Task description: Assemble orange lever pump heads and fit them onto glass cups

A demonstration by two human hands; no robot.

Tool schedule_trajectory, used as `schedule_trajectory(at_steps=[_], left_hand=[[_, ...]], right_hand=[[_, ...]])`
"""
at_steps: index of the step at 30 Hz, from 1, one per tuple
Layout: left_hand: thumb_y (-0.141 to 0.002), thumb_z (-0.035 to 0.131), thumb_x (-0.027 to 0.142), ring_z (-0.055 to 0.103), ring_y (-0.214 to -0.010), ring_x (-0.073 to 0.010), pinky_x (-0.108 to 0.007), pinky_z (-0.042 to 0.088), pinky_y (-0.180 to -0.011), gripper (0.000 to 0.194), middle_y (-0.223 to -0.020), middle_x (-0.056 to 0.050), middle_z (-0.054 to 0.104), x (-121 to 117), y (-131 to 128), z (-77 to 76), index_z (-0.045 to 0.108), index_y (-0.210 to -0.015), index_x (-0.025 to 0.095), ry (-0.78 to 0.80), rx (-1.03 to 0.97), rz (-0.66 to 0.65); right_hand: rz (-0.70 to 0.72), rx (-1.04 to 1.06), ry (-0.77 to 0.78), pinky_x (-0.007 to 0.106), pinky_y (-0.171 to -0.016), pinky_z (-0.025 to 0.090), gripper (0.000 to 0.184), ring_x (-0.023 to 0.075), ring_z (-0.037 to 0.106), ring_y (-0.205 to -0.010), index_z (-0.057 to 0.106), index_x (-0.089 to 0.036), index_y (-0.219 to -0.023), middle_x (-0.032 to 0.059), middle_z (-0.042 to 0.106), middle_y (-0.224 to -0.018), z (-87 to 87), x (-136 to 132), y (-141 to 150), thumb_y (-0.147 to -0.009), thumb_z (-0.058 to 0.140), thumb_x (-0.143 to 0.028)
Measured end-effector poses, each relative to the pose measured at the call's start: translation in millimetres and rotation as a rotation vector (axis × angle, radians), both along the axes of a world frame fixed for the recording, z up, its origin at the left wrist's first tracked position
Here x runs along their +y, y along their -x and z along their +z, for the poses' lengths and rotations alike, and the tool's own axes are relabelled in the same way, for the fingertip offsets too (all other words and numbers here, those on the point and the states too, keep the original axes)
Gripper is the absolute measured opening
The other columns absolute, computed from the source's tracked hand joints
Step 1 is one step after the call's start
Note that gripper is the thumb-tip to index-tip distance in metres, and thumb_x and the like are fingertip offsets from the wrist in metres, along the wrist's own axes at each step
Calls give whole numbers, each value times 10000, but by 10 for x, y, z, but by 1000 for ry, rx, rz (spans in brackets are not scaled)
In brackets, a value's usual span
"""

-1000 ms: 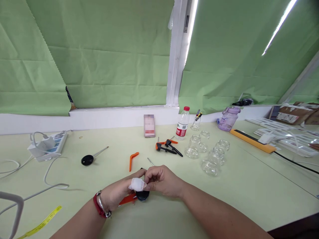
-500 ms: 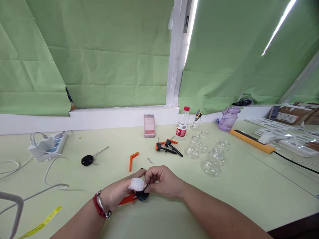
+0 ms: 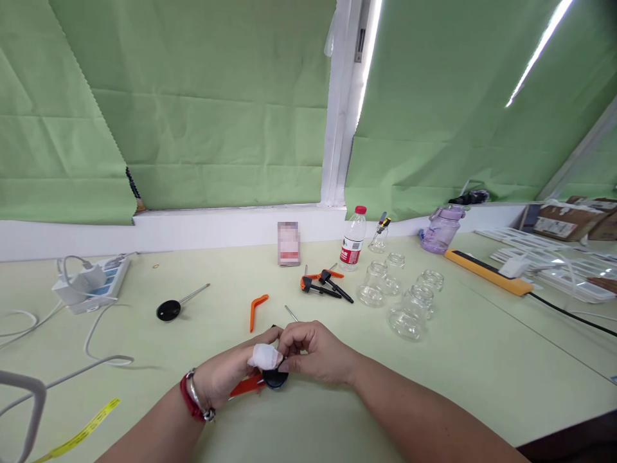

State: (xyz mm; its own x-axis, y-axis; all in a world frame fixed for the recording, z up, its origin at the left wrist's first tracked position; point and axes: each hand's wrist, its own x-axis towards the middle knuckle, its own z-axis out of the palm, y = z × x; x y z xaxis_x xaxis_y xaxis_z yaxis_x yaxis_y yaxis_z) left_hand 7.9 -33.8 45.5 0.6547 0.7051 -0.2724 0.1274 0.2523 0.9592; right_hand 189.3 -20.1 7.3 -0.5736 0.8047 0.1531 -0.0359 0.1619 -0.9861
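Note:
At the near middle of the table, my left hand [image 3: 231, 373], with a white wrapping on its thumb, is closed around a black round part with an orange arm [image 3: 276, 379]. The orange arm [image 3: 247, 385] sticks out to the left below the palm. My right hand [image 3: 313, 354] is closed in a pinch at the upper edge of the black part, touching my left thumb; whatever is between its fingertips is hidden. A thin metal rod [image 3: 291, 313] shows just beyond my hands. Past them lies a bent orange handle [image 3: 256, 312].
Black-and-orange assemblies [image 3: 325, 285] lie farther back. Several clear glass jars [image 3: 407, 321] stand to the right, near a water bottle [image 3: 353, 241]. At left are a black disc with a rod [image 3: 168, 310] and a power strip [image 3: 103, 286] with loose cables. An orange power strip [image 3: 486, 273] lies at right.
My right hand has shifted very slightly left at the black part. Both hands otherwise keep the same hold, and the things on the table stay where they were.

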Motion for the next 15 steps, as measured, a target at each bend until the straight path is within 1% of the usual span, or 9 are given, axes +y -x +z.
schedule_trajectory(at_steps=[5,8,10,12,15], left_hand=[[-666,538,362,435,-752,-164,-274,318,-607,240,-784,15,454,16,14,-29,415,-799,204,-10,14,-12],[-676,538,366,437,-773,-164,-271,323,-618,246,-803,15,460,21,16,-36,430,-828,206,-13,14,-20],[-677,535,366,439,-776,-166,-267,322,-611,244,-803,13,463,20,12,-36,432,-829,206,-8,11,-9],[-671,536,368,443,-772,-170,-265,321,-598,241,-803,8,466,16,8,-36,430,-814,204,7,9,2],[-657,543,373,444,-767,-172,-264,326,-592,247,-809,5,470,11,5,-35,434,-798,202,25,5,13]], right_hand=[[6,17,92,246,-622,404,231,95,488,-646,636,-149,-733,-17,581,-719,14,-6,18,-620,782,-288],[10,30,132,232,-594,386,231,84,470,-614,617,-147,-729,-33,562,-668,0,7,21,-617,784,-261],[21,44,118,235,-610,391,207,85,477,-628,638,-150,-771,-29,567,-689,-7,11,21,-633,770,-230],[27,45,70,246,-639,400,196,91,489,-659,671,-157,-825,-18,574,-737,-7,9,19,-653,751,-206],[6,27,14,250,-641,398,154,93,485,-667,689,-160,-800,-12,565,-771,2,2,14,-660,743,-193]])
